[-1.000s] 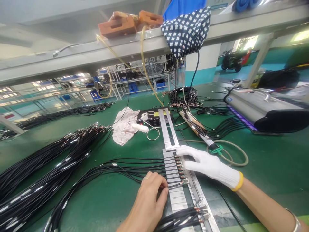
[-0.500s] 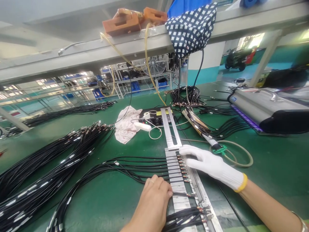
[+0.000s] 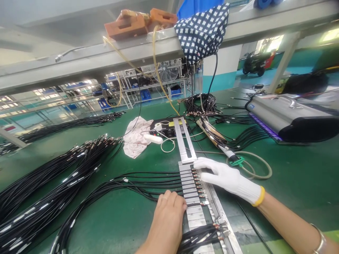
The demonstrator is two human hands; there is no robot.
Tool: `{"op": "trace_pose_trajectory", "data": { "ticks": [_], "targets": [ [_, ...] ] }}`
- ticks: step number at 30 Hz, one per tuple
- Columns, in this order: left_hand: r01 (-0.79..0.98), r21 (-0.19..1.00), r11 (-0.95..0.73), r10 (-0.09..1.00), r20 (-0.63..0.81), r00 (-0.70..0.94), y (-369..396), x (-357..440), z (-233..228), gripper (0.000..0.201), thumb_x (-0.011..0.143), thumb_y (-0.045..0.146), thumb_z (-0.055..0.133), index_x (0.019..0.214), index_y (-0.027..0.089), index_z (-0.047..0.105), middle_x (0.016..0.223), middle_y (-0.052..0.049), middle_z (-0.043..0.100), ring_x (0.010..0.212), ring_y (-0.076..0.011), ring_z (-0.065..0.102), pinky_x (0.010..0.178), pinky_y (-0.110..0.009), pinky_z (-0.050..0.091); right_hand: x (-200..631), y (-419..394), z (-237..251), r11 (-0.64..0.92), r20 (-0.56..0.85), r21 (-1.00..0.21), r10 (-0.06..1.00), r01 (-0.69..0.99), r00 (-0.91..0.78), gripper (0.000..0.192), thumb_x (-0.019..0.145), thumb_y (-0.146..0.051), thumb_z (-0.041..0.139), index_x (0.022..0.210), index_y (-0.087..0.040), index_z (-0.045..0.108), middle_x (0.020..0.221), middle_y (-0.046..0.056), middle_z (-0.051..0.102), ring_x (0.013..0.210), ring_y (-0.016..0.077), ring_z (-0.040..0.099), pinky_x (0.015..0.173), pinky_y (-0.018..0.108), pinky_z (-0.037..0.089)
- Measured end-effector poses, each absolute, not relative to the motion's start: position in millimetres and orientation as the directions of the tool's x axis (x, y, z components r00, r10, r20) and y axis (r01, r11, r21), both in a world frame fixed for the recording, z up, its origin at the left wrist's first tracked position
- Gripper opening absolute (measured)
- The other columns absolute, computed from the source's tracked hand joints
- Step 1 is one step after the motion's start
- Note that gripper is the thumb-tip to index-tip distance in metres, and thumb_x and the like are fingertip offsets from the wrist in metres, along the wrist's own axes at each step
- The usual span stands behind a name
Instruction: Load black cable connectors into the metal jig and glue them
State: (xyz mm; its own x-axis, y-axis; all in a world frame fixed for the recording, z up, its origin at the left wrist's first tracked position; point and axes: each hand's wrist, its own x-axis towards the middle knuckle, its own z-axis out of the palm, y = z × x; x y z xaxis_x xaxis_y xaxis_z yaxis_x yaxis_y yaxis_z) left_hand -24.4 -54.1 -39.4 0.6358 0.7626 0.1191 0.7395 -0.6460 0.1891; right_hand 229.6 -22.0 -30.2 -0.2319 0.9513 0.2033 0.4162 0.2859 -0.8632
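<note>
The right hand (image 3: 221, 175) wears a white fabric glove (image 3: 238, 185) that covers the fingers, thumb and back of the hand, plain and unmarked where it shows. A bright yellow band (image 3: 260, 197) edges its cuff. Beyond that the right forearm (image 3: 288, 219) is bare, and a shiny, silver-coloured bangle (image 3: 321, 239) circles it. The left hand (image 3: 168, 215) is ungloved, with a thin ring (image 3: 164, 198) around one finger, too small to make out in detail
</note>
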Motion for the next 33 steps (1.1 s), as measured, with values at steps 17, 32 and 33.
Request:
{"op": "trace_pose_trajectory", "data": {
  "ticks": [17,32,33],
  "targets": [
    [0.713,0.1,-0.694,0.716,0.199,0.669,-52,-16,-40,0.028,0.099,0.003,0.037,0.094,0.018,0.06,0.091,-0.006,0.06,0.088,-0.0242,0.052,0.084,-0.043,0.047,230,-22,-33,0.305,0.212,-0.831,0.947,0.465,-0.241,0.03,0.087,-0.038,0.063,0.113,-0.025,0.07,0.136,0.005,0.064,0.13,0.028,0.056,0.116,0.048,0.037],
    [0.655,0.217,-0.724,0.687,0.138,0.713,-48,-14,-35,0.031,0.094,-0.002,0.034,0.093,0.016,0.06,0.088,-0.007,0.062,0.084,-0.0236,0.054,0.081,-0.042,0.052,228,-24,-35,0.301,0.199,-0.785,0.95,0.541,-0.241,0.031,0.088,-0.037,0.063,0.116,-0.026,0.07,0.138,0.004,0.062,0.131,0.0276,0.054,0.117,0.046,0.036],
    [0.653,0.216,-0.726,0.685,0.141,0.714,-47,-14,-35,0.032,0.094,-0.002,0.034,0.093,0.016,0.06,0.087,-0.007,0.062,0.083,-0.0237,0.053,0.081,-0.042,0.052,228,-24,-35,0.301,0.199,-0.782,0.95,0.546,-0.24,0.031,0.088,-0.036,0.063,0.116,-0.026,0.07,0.137,0.004,0.063,0.131,0.0274,0.054,0.117,0.046,0.036]
  ]
}}
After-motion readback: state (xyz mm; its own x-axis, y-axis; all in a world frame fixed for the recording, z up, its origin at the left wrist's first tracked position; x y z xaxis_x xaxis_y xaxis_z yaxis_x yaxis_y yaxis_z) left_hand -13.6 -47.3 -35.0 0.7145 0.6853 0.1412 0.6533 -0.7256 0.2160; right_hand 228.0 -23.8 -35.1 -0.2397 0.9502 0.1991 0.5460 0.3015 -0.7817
